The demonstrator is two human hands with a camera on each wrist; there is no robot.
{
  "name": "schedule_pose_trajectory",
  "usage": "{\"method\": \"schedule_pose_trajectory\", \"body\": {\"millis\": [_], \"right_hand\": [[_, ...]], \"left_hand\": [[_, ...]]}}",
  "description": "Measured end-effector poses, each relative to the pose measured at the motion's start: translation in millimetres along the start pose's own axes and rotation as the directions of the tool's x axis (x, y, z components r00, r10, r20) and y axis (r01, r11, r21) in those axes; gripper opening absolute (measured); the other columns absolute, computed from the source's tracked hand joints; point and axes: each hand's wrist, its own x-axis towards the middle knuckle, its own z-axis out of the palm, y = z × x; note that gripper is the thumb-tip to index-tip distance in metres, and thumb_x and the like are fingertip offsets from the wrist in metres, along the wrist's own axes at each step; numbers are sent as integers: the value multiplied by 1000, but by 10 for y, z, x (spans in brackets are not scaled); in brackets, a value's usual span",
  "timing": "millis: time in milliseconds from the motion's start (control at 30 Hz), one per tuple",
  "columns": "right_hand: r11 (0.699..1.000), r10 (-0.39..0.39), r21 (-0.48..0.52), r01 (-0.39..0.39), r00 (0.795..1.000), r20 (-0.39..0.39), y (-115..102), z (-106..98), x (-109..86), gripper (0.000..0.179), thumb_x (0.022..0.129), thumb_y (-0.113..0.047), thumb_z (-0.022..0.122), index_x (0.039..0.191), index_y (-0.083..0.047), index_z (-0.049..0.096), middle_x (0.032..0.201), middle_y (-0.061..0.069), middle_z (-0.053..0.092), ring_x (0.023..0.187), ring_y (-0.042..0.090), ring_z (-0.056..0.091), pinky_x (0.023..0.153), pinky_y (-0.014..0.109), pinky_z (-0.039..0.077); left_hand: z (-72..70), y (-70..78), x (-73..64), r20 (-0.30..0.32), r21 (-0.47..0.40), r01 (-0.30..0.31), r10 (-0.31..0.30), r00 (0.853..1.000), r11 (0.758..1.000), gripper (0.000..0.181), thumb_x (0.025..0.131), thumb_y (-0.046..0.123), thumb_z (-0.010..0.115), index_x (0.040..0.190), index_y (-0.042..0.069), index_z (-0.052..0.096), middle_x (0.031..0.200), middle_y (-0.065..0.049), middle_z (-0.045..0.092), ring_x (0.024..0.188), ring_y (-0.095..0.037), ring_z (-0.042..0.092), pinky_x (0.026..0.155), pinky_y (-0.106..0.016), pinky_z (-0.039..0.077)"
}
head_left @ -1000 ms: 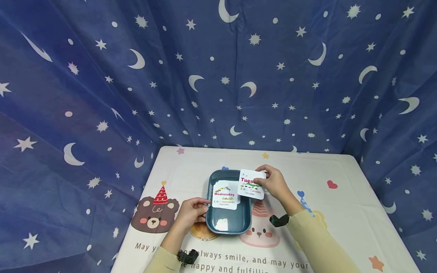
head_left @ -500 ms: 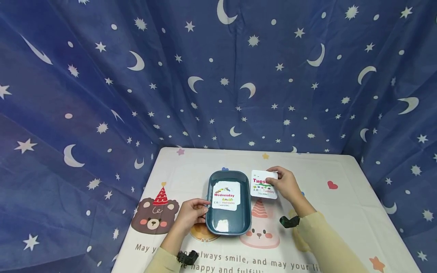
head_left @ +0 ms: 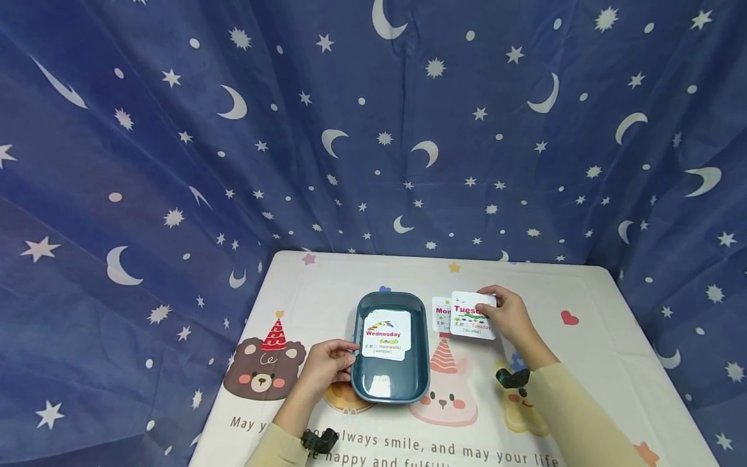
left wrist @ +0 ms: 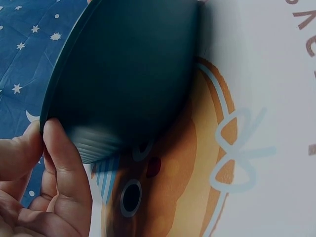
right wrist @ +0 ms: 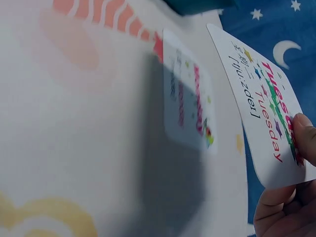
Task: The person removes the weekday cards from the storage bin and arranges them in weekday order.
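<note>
The thumb and fingers of the right hand (head_left: 515,321) pinch the Tuesday card (head_left: 469,326) by its right edge, thumb on the printed face, fingers behind. The hold covers only that edge, so a loosened thumb could let the card tip or drop crooked. The right wrist view shows the card raised off the table (head_left: 583,350) and apart from the Monday card (head_left: 441,315), which lies flat below. Seen from the head, the two overlap: lowered straight down here, the Tuesday card would probably land partly on the other, and a low sideways sweep could catch its edge and push it askew.

The left hand (head_left: 328,365) has its thumb and fingers clamped on the left rim of the tray (head_left: 399,387). An uneven pull there could tilt or drag the tray, and the Wednesday card (head_left: 385,335) inside, which no hand touches, might slide on the glossy floor. Whether more cards lie beneath it I cannot tell; a thin flat card might be awkward to pick from that floor.
</note>
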Motion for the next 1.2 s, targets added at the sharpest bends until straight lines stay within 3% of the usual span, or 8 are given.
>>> {"method": "schedule_pose_trajectory", "body": {"millis": [200, 433, 533, 667, 800, 1200], "right_hand": [[998, 50, -26, -50, 999, -1, 139, -78, 34, 35, 99, -15, 78, 133, -10, 71, 118, 17, 60, 107, 30, 48, 87, 42, 39], [997, 56, -49, -56, 998, -1, 327, -156, 109, 34, 100, -15, 76, 133, -8, 70, 122, 22, 61, 110, 34, 49, 89, 47, 40], [996, 73, -52, -72, 997, 8, 407, -187, 142, 35, 101, -15, 75, 135, -7, 69, 140, 25, 62, 124, 40, 52, 105, 57, 45], [992, 116, -47, -115, 993, 36, 497, -226, 180, 37, 102, -14, 73, 138, -6, 66, 157, 28, 52, 150, 51, 43, 125, 69, 35], [987, 151, -58, -148, 986, 67, 545, -246, 217, 38, 102, -13, 73, 139, -6, 65, 164, 28, 45, 158, 55, 31, 128, 70, 29], [972, 214, -120, -202, 972, 100, 573, -242, 301, 39, 102, -15, 72, 140, -7, 65, 166, 32, 39, 157, 57, 30, 127, 72, 28]], "left_hand": [[-6, -1, 13, 4, -7, 7, -7, 1000, 1000, 27, 98, -1, 73, 125, -5, 74, 86, -4, 66, 63, -12, 64, 58, -24, 62], [-29, 8, 16, 2, -5, 16, -16, 1000, 1000, 27, 98, -2, 72, 125, -4, 74, 86, -3, 67, 63, -12, 63, 58, -24, 61], [-37, 9, 13, 11, -6, 12, -12, 1000, 1000, 28, 98, -2, 72, 126, -5, 73, 85, -3, 67, 64, -12, 63, 57, -24, 61], [-40, -6, 11, 24, -7, 20, -20, 1000, 1000, 27, 99, -1, 72, 126, -5, 73, 85, -2, 67, 67, -13, 63, 58, -24, 61], [-42, -25, 11, 26, -9, 29, -28, 999, 1000, 27, 99, -1, 72, 126, -4, 74, 87, -3, 67, 67, -13, 64, 59, -25, 62], [-45, -31, 29, 36, -22, 28, -28, 999, 999, 28, 99, -2, 72, 127, -6, 73, 85, -2, 68, 67, -12, 63, 58, -24, 61]]}}
